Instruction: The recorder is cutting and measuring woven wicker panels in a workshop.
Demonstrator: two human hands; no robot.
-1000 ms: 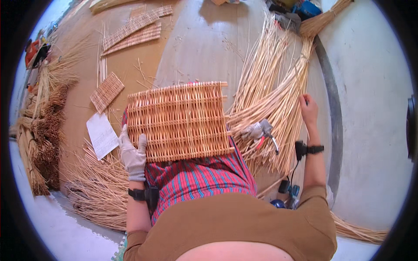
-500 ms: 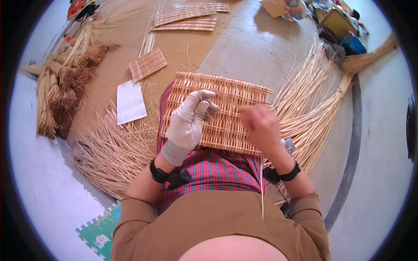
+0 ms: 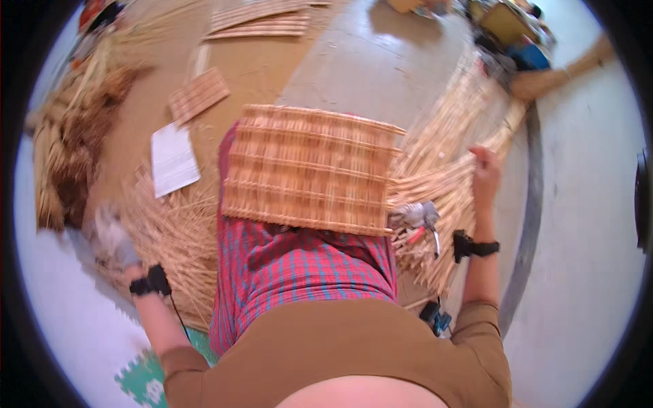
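Note:
A woven wicker panel (image 3: 309,170) of tan stalks lies flat across my lap, on red checked cloth, with neither hand touching it. My left hand (image 3: 114,238), in a whitish glove, is out at the far left by the edge of a heap of cut stalks (image 3: 173,234). Motion smears its fingers. On the other side, my bare right hand (image 3: 486,175) is raised over long pale stalks (image 3: 435,153), its fingers curled closed. Whether a stalk is between them cannot be made out.
A grey crumpled bundle (image 3: 415,216) with a red and white piece lies right of the panel. A white sheet (image 3: 174,160) and a small woven panel (image 3: 198,95) are at the left, with larger panels (image 3: 258,22) farther off. Tied bundles (image 3: 58,149) line the left wall.
Both hands have left the wicker panel: the gloved left went far left and down, the right went right over the long stalks. The whole view has shifted slightly.

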